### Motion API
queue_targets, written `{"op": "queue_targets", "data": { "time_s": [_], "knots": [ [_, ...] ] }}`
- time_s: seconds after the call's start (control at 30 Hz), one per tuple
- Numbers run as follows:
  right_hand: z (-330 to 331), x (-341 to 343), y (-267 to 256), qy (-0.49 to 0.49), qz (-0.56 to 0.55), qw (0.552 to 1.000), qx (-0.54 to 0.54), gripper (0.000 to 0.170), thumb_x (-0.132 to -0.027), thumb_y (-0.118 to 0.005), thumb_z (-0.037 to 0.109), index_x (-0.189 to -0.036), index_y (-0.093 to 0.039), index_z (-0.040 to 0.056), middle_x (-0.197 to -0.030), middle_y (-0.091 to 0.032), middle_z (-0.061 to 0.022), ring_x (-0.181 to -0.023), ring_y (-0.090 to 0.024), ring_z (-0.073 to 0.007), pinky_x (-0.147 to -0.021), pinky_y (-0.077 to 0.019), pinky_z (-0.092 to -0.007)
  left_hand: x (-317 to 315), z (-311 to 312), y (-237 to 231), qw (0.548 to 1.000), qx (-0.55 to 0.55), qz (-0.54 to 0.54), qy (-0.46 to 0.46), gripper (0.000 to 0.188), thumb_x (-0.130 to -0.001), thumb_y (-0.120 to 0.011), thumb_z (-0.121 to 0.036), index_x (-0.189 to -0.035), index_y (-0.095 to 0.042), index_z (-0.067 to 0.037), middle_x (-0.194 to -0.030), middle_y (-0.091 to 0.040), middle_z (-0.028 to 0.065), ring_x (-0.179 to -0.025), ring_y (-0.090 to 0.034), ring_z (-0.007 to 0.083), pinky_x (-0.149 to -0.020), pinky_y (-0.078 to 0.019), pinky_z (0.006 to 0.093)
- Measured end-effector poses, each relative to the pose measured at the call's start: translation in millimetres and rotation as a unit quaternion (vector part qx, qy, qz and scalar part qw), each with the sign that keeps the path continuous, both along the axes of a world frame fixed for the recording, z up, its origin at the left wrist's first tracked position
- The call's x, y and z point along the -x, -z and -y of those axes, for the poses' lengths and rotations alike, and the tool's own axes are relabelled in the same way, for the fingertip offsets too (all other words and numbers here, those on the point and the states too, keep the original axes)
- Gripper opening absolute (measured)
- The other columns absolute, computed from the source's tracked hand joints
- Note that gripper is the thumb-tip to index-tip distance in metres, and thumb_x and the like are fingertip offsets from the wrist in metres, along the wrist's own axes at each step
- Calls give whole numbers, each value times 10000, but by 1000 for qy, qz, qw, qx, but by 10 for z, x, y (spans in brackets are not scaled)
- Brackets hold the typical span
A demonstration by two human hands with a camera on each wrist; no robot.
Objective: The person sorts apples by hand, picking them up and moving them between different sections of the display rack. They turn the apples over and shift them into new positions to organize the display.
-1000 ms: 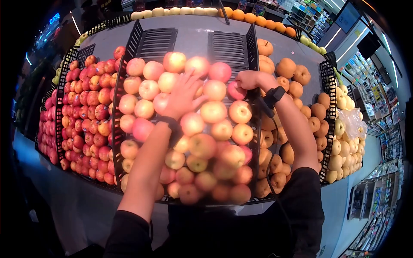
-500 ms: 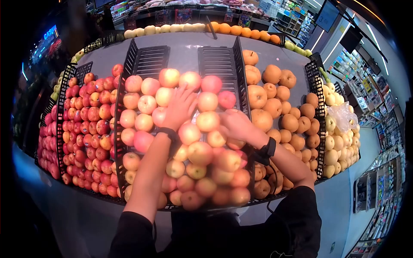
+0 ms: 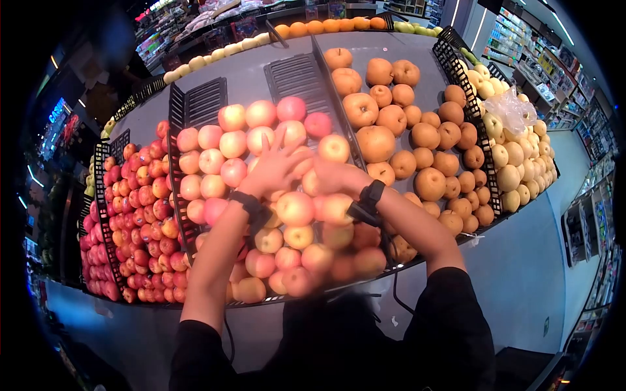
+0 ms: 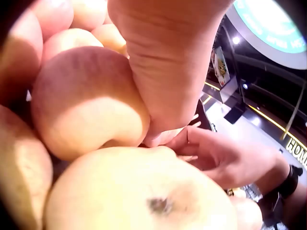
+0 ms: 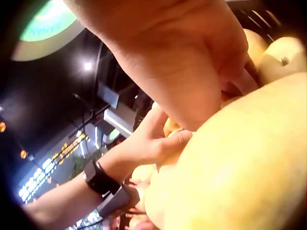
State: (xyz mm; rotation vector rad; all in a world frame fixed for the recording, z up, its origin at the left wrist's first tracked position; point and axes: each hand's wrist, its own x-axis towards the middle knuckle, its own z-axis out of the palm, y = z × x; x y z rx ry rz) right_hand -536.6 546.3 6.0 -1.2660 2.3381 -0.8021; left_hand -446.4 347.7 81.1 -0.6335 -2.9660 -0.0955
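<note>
My left hand (image 3: 277,171) lies over the pink and yellow apples with its fingers spread, touching the tops of several. Beside it, my right hand (image 3: 339,177) reaches in from the right, its fingertips down among the apples and close to the left hand. A pale apple (image 3: 310,182) shows at the right fingertips; what those fingers hold cannot be told. Just beyond the right hand sit a yellow apple (image 3: 334,148) and a red apple (image 3: 317,124). In the left wrist view, large apples (image 4: 91,105) hide the left fingertips, and the right hand (image 4: 230,155) is close behind.
Black slatted dividers (image 3: 339,104) border the apple section. Smaller red apples (image 3: 140,215) fill the left section, brown pears (image 3: 430,182) the right. Pale yellow fruit (image 3: 515,169) with a clear plastic bag (image 3: 512,111) lies farther right. Oranges (image 3: 326,26) line the back edge.
My right hand has let go of the red apple by the divider and moved toward the body and leftward, beside the left hand. The left hand stays spread on the apples. The view has turned.
</note>
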Motion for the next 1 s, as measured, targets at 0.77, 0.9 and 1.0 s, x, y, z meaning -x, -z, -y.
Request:
{"op": "queue_targets", "data": {
  "time_s": [0.77, 0.9, 1.0],
  "knots": [
    [48, -303, -93, 20, -77, 994, 80, 604, -794, -801, 84, -1334, -529, 78, -1292, -589, -202, -1114, -649, -403, -924, -549, -441, 15, 198, 75, 977, -190, -92, 13, 602, -866, -803, -171, -1445, -638, -153, -1506, -600, 69, -1497, -413, 448, -1257, -367, 527],
    [-43, -497, -275, 7, -74, 992, 97, 517, -805, -766, 43, -1283, -568, 74, -1225, -655, -184, -1113, -657, -406, -918, -551, -461, 52, 230, 152, 978, -196, -75, 6, 641, -879, -821, -248, -1486, -618, -207, -1552, -567, 39, -1548, -363, 412, -1230, -336, 612],
    [-94, -402, -186, -36, -54, 987, 147, 398, -821, -735, 34, -1200, -618, 63, -1176, -678, -165, -1073, -675, -380, -902, -556, -459, 33, 164, 176, 980, -190, -62, -11, 655, -884, -830, -299, -1499, -615, -230, -1572, -554, 39, -1572, -341, 392, -1221, -303, 663]
  ]
}}
